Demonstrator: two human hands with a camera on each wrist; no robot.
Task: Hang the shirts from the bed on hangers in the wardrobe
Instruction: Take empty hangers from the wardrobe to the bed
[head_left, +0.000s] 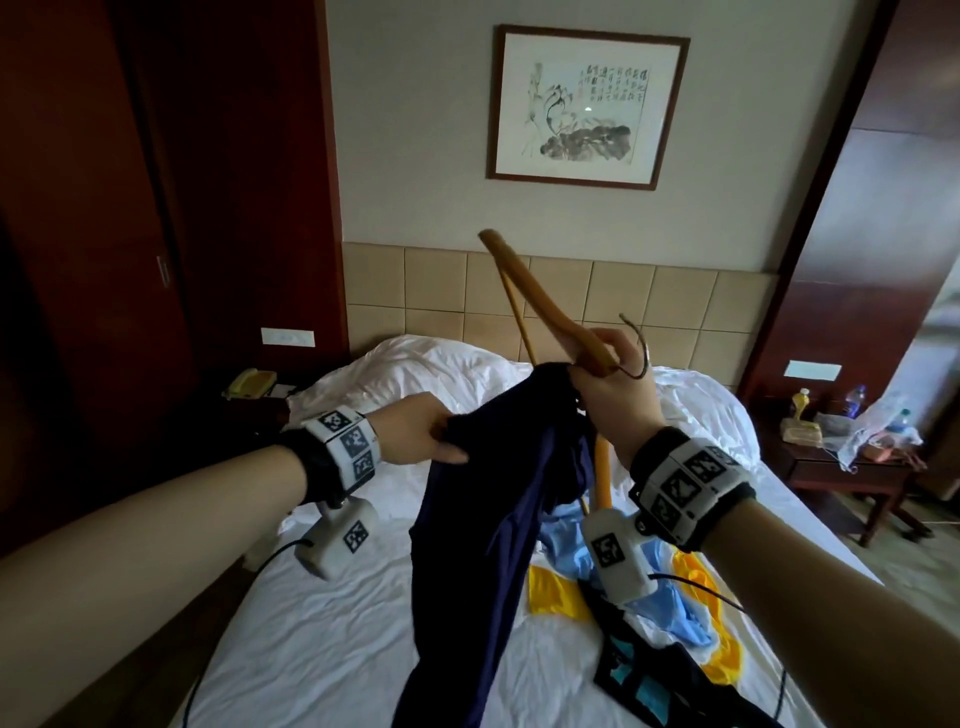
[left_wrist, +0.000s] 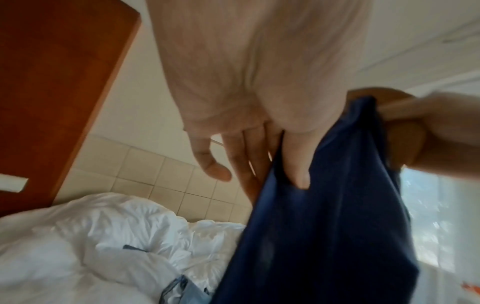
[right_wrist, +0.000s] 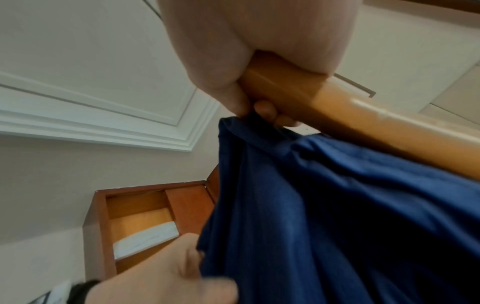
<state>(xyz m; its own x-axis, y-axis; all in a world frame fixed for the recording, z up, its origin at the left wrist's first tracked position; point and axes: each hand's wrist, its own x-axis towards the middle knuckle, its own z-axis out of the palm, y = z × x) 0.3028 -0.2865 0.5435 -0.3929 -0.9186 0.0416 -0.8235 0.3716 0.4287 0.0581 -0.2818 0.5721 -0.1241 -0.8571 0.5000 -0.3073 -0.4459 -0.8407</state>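
My right hand (head_left: 608, 395) grips the hanger (head_left: 550, 317) tilted toward eleven o'clock while my left hand (head_left: 415, 431) pinches the navy shirt (head_left: 498, 509), spreading it to thread on.

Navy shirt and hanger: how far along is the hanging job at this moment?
Done: nothing shows as hung; the wardrobe's rail is not in view. In hand: the right hand grips the wooden hanger near its hook, the navy shirt bunched under that grip, while the left hand pinches the shirt's edge. Left: seating the shirt on the hanger, then the light blue and yellow garments lying on the bed.
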